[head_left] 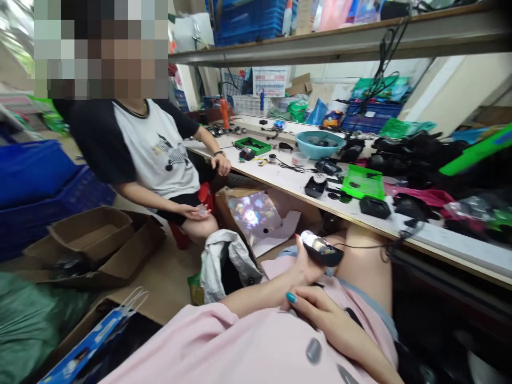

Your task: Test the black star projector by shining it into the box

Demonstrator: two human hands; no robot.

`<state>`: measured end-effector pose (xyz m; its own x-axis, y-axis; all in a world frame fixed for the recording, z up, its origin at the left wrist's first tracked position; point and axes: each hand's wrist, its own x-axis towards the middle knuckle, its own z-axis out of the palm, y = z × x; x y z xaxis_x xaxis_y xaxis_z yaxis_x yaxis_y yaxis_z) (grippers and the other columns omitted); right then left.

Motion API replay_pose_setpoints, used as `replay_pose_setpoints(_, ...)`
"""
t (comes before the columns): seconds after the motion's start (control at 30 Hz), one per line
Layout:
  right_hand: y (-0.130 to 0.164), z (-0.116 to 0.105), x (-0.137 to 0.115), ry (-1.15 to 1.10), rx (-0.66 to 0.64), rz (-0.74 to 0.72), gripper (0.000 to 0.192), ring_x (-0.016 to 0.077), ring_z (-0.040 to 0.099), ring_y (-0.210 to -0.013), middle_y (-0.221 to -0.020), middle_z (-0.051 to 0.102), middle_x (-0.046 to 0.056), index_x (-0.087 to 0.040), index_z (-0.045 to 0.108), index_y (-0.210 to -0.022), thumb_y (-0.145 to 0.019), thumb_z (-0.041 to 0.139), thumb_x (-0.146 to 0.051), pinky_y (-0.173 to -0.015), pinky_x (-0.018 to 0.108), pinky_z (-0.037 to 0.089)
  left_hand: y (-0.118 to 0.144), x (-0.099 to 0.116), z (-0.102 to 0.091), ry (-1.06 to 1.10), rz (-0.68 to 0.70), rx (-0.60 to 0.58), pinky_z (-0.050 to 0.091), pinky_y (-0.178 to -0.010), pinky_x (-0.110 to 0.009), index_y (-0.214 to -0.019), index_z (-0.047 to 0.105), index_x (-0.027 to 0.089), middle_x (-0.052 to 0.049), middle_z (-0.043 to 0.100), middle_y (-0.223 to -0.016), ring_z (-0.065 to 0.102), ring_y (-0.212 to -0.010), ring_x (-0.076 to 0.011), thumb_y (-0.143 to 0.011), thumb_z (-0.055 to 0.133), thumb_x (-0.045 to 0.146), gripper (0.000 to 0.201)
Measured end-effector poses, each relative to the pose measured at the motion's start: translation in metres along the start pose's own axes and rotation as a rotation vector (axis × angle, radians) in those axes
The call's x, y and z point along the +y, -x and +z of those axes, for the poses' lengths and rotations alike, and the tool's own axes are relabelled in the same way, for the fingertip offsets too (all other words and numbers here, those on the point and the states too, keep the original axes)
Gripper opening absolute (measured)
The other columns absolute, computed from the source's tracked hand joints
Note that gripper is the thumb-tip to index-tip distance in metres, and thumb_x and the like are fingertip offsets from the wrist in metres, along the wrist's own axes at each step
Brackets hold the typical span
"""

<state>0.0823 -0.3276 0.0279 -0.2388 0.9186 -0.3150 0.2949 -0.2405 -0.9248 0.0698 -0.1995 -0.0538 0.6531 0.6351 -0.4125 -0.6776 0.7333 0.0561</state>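
My left hand (307,266) is closed around a small black projector lamp (326,255) with a glowing clear dome, held above my lap. A black cable runs from the lamp toward the bench. Colourful light (251,212) shows on a white sheet (280,229) in a cardboard box ahead. Below my left wrist, my right hand (316,306) lies against the pink top (224,346), its fingers bent and together. Whatever its fingers may hold is hidden. Black housings (316,186) and a green tray (362,182) sit on the bench beyond my hands.
A person (160,149) sits at the left, a small clear piece (202,210) in one open palm. The bench (272,173) carries a blue bowl (320,145), cables and black parts. A white sack (228,261) and open cartons (92,240) stand on the floor; a shelf (340,40) hangs overhead.
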Motion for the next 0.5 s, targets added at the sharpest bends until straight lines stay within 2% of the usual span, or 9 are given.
replay_pose_setpoints(0.1, -0.0007, -0.0010, -0.0045, -0.015, -0.065, -0.012, 0.050, 0.0158, 0.047, -0.072, -0.075, 0.053, 0.000, -0.021, 0.071, -0.085, -0.091, 0.050, -0.067, -0.067, 0.027, 0.037, -0.0019, -0.0008, -0.0017, 0.014, -0.005, 0.019, 0.054, -0.084, -0.036, -0.114, 0.065, 0.008, -0.013, 0.071, -0.096, 0.066, -0.081, -0.0229, -0.095, 0.040, 0.062, 0.063)
replay_pose_setpoints(0.23, -0.0016, -0.0023, -0.0072, -0.033, -0.047, 0.007, 0.050, 0.0145, 0.045, -0.071, -0.074, 0.051, -0.001, -0.022, 0.074, -0.091, -0.092, 0.050, -0.066, -0.065, 0.026, 0.035, -0.0019, -0.0006, -0.0011, 0.004, -0.045, 0.029, 0.054, -0.078, -0.035, -0.114, 0.065, 0.007, -0.013, 0.071, -0.093, 0.065, -0.080, -0.0224, -0.095, 0.041, 0.062, 0.063)
replay_pose_setpoints(0.37, -0.0011, -0.0024, -0.0053, -0.025, -0.046, -0.001, 0.051, 0.0145, 0.046, -0.072, -0.076, 0.052, 0.000, -0.023, 0.075, -0.094, -0.092, 0.049, -0.067, -0.066, 0.026, 0.036, 0.0005, 0.0000, 0.0016, 0.003, -0.027, 0.044, 0.054, -0.083, -0.037, -0.116, 0.063, 0.010, -0.011, 0.070, -0.095, 0.067, -0.087, -0.0221, -0.096, 0.041, 0.062, 0.061)
replay_pose_setpoints(0.5, -0.0003, -0.0024, -0.0046, -0.038, -0.054, -0.014, 0.050, 0.0137, 0.046, -0.071, -0.073, 0.051, -0.001, -0.022, 0.075, -0.094, -0.093, 0.050, -0.065, -0.065, 0.026, 0.035, 0.0013, 0.0001, 0.0027, 0.009, -0.024, 0.050, 0.055, -0.086, -0.040, -0.115, 0.064, 0.010, -0.013, 0.071, -0.103, 0.067, -0.095, -0.0249, -0.095, 0.042, 0.063, 0.061)
